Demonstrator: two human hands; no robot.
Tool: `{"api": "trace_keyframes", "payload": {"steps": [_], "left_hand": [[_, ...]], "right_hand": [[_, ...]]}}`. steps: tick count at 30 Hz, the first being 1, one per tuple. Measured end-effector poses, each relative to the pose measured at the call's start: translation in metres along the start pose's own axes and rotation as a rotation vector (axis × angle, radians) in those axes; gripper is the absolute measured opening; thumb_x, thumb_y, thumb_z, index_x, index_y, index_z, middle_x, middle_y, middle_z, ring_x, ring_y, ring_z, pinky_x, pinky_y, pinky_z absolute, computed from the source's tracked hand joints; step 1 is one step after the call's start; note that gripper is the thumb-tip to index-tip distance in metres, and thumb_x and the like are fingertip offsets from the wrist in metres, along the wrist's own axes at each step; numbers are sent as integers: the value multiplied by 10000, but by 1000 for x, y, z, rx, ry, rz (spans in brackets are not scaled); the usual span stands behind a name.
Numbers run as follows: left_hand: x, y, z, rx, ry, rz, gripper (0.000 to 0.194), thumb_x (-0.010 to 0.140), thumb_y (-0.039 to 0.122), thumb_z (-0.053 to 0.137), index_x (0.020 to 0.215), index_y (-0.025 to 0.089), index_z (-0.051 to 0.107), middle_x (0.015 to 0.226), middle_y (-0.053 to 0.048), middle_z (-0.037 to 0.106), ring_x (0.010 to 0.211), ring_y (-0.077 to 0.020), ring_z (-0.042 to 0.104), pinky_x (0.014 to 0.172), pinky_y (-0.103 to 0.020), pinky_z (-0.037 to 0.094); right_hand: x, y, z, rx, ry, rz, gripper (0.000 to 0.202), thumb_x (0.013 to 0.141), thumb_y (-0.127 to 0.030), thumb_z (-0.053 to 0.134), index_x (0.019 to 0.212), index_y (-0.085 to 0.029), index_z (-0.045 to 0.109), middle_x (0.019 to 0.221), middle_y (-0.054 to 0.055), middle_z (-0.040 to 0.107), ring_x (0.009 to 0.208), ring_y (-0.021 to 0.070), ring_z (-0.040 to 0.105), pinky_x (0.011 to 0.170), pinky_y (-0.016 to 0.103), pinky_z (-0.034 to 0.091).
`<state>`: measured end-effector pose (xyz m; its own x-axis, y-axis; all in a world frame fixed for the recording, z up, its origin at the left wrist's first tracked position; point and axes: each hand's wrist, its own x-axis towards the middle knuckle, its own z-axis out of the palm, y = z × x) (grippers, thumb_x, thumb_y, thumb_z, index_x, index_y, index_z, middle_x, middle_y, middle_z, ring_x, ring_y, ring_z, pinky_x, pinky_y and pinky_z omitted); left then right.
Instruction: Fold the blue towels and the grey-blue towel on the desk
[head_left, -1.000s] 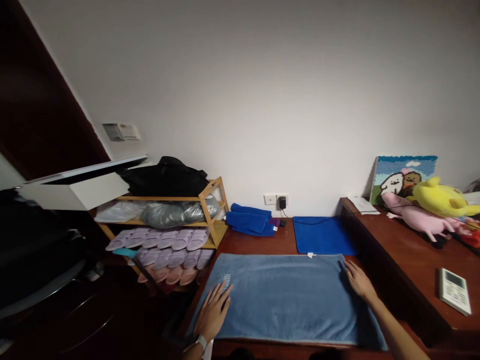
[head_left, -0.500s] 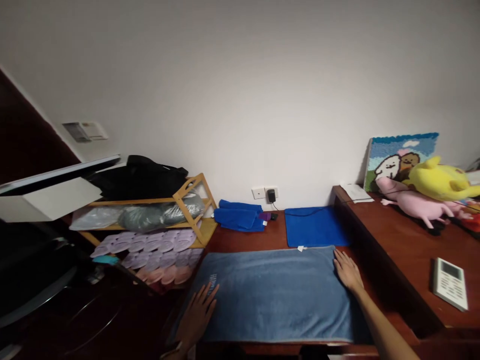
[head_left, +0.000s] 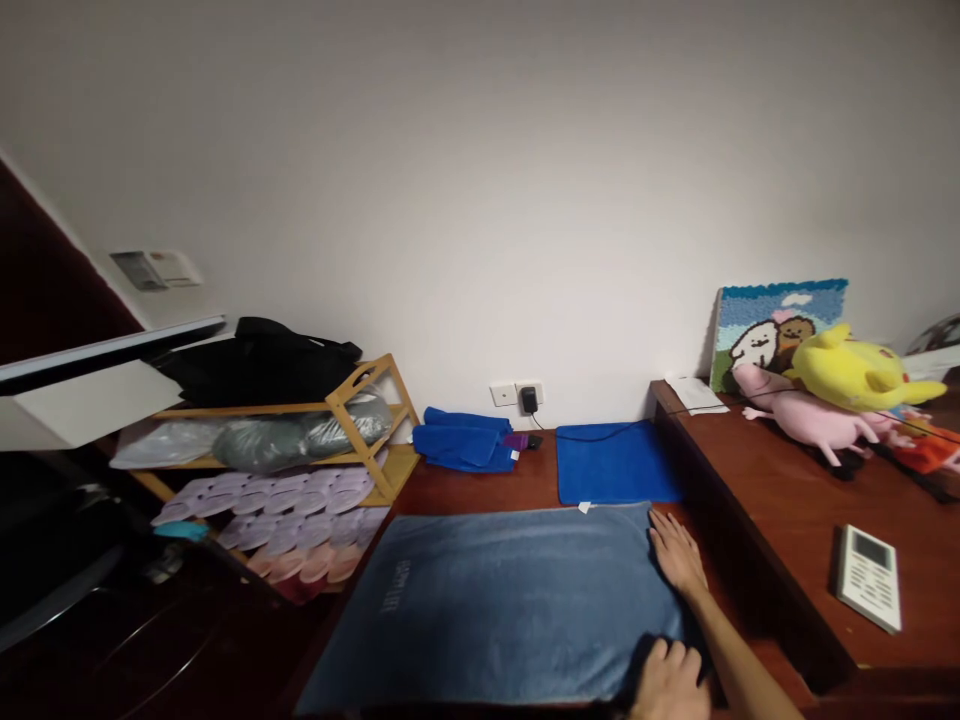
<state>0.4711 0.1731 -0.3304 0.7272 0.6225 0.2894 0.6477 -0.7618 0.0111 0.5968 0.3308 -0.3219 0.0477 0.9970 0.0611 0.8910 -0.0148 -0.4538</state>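
Observation:
A blue-grey towel [head_left: 495, 600] with lettering near its left end lies spread on the reddish-brown wooden surface. My right hand [head_left: 677, 553] rests at its far right corner, fingers stretched out along the edge and holding nothing. At the near right corner, my left hand [head_left: 670, 682] has its fingers curled onto the towel's edge; the fingertips are hidden and cloth bunches beside them. Beyond the towel lie a flat, bright blue cloth [head_left: 619, 465] and a folded blue cloth [head_left: 465, 440].
Left stands a wooden rack [head_left: 375, 430] with lilac slippers [head_left: 277, 490], plastic-wrapped bundles and a black bag [head_left: 262, 365]. A raised wooden ledge [head_left: 765, 480] on the right carries plush toys [head_left: 855, 370] and a white remote-like device [head_left: 868, 578]. A black plug [head_left: 529, 400] sits in the wall socket.
My left hand has moved from the towel's left end to its near right corner, and its fingers have curled. My right hand stays at the far right corner. The view has shifted slightly.

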Motion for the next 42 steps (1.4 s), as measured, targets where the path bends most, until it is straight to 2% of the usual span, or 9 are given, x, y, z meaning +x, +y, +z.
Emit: {"api": "trace_keyframes", "payload": {"steps": [5,9,14,20,25,29,34,38,42], "left_hand": [[9,10,11,-57,-25,-91,144,914,255,647,819,216,747,729,-72,685,783,-238,617,736,-386,458],[-2,10,-21,-284,-105,-290,82,854,265,662,842,235,737,776,-91,729,848,-265,655,762,-383,474],[-26,2,-82,-685,-113,-645,157,814,306,661,952,314,735,966,-25,799,881,-230,720,744,-315,515],[-89,-47,-155,-963,29,-795,253,729,314,731,976,267,707,876,-25,801,833,-235,751,755,-313,542],[-177,-104,-221,-1331,275,-937,296,747,441,736,922,219,652,705,-13,742,693,-235,746,649,-306,540],[-265,-147,-257,-1260,527,-1057,371,786,584,692,863,228,623,743,3,733,700,-223,744,736,-319,552],[-370,-193,-255,-987,590,-1301,477,846,725,518,860,256,600,658,1,717,719,-250,738,755,-329,548],[-425,-224,-246,-516,303,-1478,280,972,414,444,850,268,649,848,-31,764,857,-222,744,772,-280,504],[-448,-242,-231,-335,163,-1586,227,972,289,475,914,260,693,1031,-51,742,937,-214,745,818,-279,506]], "right_hand": [[3,8,2,195,60,12,644,961,-535,294,1465,-248,573,1564,19,508,1524,247,324,1266,455,208],[7,12,-6,574,102,92,576,801,-600,505,1178,-252,768,1404,50,662,1481,290,403,1263,463,224],[5,-8,-35,720,108,160,629,609,-687,621,955,-196,808,1125,133,783,1173,353,675,1069,478,490],[14,-96,-61,775,135,127,688,616,-642,580,1036,-132,772,951,148,784,817,288,724,717,385,577],[35,-232,-57,790,-42,-107,615,753,-568,536,1133,-131,741,843,89,765,713,233,696,670,355,570],[46,-365,-18,746,-207,-332,479,865,-512,481,1091,-184,748,893,63,770,808,222,719,742,344,590],[44,-504,62,547,-340,-548,292,849,-276,540,1034,-225,760,920,38,782,887,208,720,888,331,554],[31,-560,132,351,-389,-631,222,808,-166,598,920,-222,781,1020,54,776,1060,220,686,1019,318,471],[20,-566,187,200,-388,-628,235,837,-144,593,944,-234,782,1093,59,750,1143,225,647,1057,327,441]]}}
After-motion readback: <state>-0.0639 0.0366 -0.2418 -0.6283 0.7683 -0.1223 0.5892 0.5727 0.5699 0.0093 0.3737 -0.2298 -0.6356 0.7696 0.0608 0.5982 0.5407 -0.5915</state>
